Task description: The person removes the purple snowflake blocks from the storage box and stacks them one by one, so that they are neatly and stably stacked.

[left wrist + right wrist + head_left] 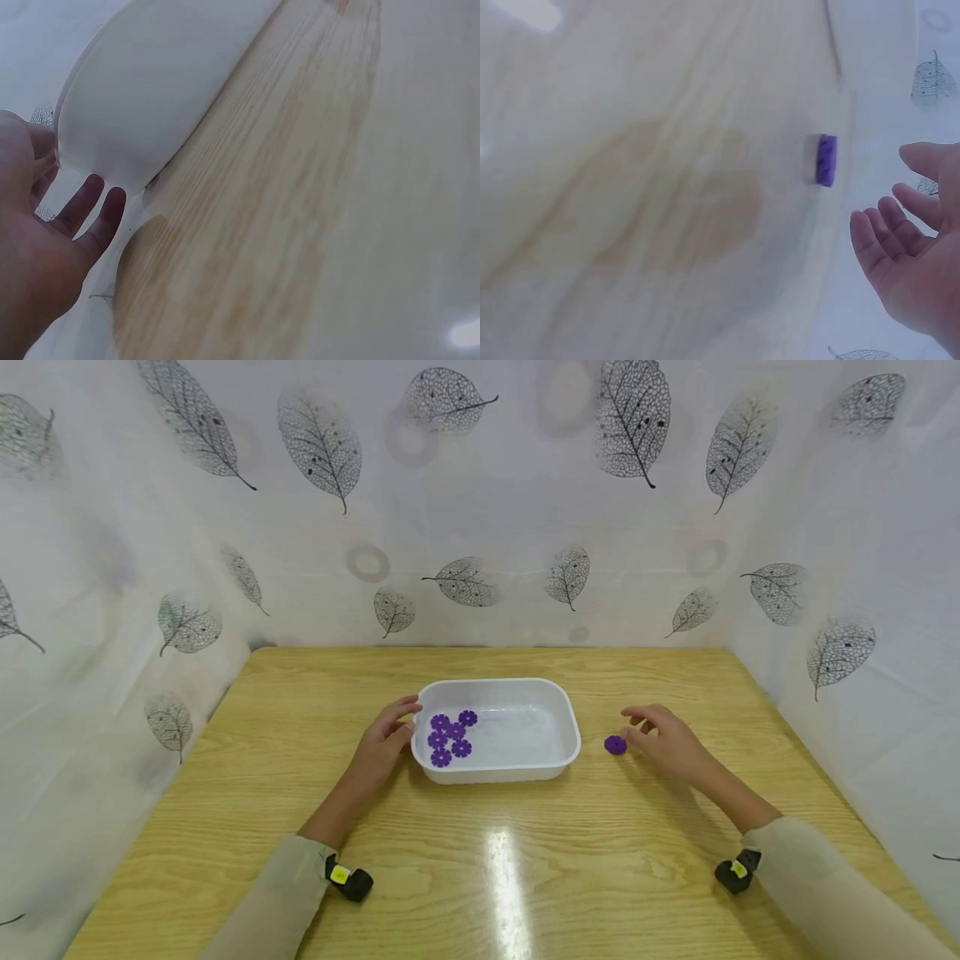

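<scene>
A white rectangular tub (525, 770) stands near the middle of the table. Several purple flower-shaped discs (441, 757) with notched edges lie flat in its left part. My left hand (378, 745) touches the tub's left end with loosely extended fingers; in the left wrist view, fingertips (114, 196) meet the outer wall. Right of the tub sits a thick purple piece (616, 745), which looks layered like stacked discs in the right wrist view (826, 160). Just to its right hovers my right hand (667, 745), fingers relaxed and bent a little, with nothing held.
The wood-grain table (420, 877) reaches up to a white leaf-print curtain (495, 510) at the back and both sides. Each wrist carries a small black camera, on the left (351, 881) and on the right (737, 872).
</scene>
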### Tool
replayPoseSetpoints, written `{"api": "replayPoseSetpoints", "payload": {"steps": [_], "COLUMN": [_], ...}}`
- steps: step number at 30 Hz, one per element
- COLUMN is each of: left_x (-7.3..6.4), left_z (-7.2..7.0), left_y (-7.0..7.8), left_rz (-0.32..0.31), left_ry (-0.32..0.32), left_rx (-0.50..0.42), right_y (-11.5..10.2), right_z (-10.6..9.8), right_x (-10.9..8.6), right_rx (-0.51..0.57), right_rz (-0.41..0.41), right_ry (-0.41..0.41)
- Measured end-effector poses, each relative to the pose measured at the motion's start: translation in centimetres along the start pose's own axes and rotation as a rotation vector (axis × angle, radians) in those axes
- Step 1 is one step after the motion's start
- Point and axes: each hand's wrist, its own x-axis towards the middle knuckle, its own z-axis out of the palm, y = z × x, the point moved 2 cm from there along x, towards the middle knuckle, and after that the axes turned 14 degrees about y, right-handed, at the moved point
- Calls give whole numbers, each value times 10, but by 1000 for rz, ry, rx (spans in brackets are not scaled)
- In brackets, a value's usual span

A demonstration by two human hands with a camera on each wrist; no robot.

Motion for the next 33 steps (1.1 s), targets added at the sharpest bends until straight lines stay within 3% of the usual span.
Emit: {"api": "replayPoseSetpoints", "payload": {"steps": [12, 33], "left_x": [-1, 1], "left_z": [-1, -1], "left_y": [1, 0], "left_rz": [-12, -2], "left_ry": [4, -6], "left_rx": [-12, -31], "right_y": [-45, -107], "right_z": [11, 76], "right_x": [29, 53], "right_rx": [80, 198], "right_rz": [-62, -174], "right_ry": [-5, -95]}}
